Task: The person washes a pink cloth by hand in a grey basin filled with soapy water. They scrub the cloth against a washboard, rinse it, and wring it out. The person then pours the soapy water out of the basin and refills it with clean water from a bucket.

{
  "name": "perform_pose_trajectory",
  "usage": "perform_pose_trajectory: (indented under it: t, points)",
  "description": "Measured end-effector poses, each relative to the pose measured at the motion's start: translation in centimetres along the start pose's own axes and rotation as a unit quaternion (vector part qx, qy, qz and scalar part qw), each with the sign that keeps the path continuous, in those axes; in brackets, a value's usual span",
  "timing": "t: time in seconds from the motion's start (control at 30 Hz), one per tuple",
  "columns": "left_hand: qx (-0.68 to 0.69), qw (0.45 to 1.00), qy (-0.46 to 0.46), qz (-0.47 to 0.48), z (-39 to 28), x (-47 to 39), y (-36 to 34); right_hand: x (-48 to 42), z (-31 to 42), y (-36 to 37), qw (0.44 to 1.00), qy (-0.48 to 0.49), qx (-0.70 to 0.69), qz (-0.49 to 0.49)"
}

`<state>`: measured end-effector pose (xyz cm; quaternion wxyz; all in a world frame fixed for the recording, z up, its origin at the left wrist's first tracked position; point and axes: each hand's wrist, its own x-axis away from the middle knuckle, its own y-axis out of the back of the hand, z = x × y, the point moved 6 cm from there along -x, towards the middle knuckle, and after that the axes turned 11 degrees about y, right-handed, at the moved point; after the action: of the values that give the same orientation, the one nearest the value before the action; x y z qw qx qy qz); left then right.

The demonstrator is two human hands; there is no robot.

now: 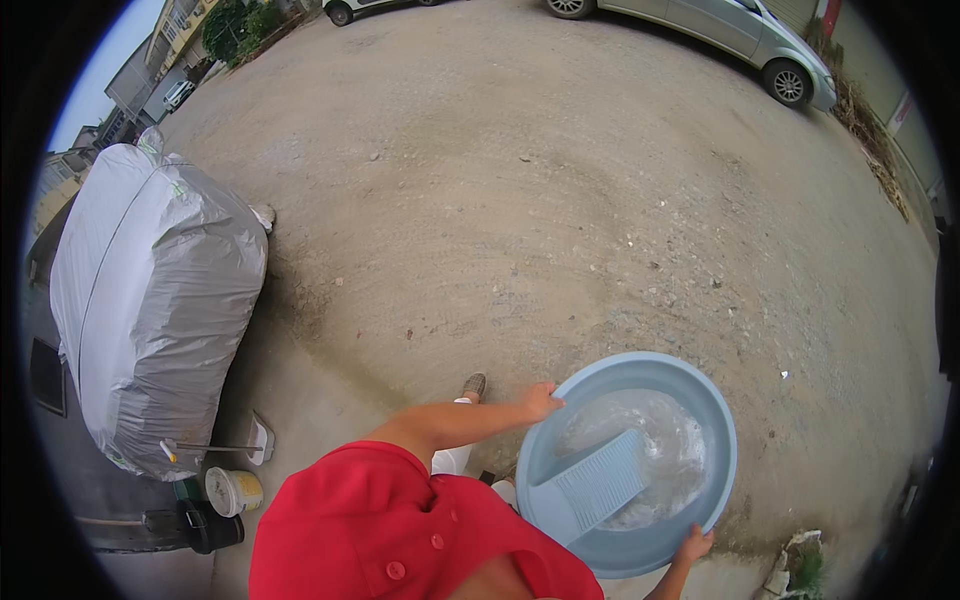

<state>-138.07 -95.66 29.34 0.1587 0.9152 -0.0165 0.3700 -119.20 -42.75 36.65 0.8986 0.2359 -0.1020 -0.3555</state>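
Observation:
A round light-blue plastic basin [721,442] is held out in front of me, to the right of my red top. My left hand [541,401] grips its rim on the upper left side. On the lower right side of the rim, my right hand [697,543] has hold of it. A ribbed washboard [600,480] slopes down into the basin from its lower left wall. Cloudy, foamy water [664,457] covers the basin's bottom and meets the washboard's far end.
A vehicle under a silver cover [187,300] stands at left. Near it are a white bucket [234,491], a black bucket [214,527] and a long-handled dustpan [260,441]. A silver car [697,30] is parked across the gravel ground [480,187]. Plants [806,570] grow at lower right.

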Motion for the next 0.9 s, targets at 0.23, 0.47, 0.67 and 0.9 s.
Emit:
perform_pose_trajectory:
  t: [0.23,0.47,0.67,0.9]
  points:
    - [-0.167,0.977,0.025,0.127,-5.6,-7.9,-2.1,0.0,2.1,2.1,0.95,-0.091,0.293,0.049]
    - [-0.098,0.989,0.11,0.005,-5.9,-29.3,17.1,-15.2,12.8,-30.6,0.917,-0.104,0.354,0.152]
    - [-0.026,0.972,0.106,-0.208,-21.1,-39.4,57.3,-26.7,44.8,-78.6,0.894,0.078,0.241,0.37]
    - [0.09,0.924,0.164,-0.332,-21.5,-37.9,73.0,-22.9,63.7,-95.2,0.838,0.086,0.226,0.489]
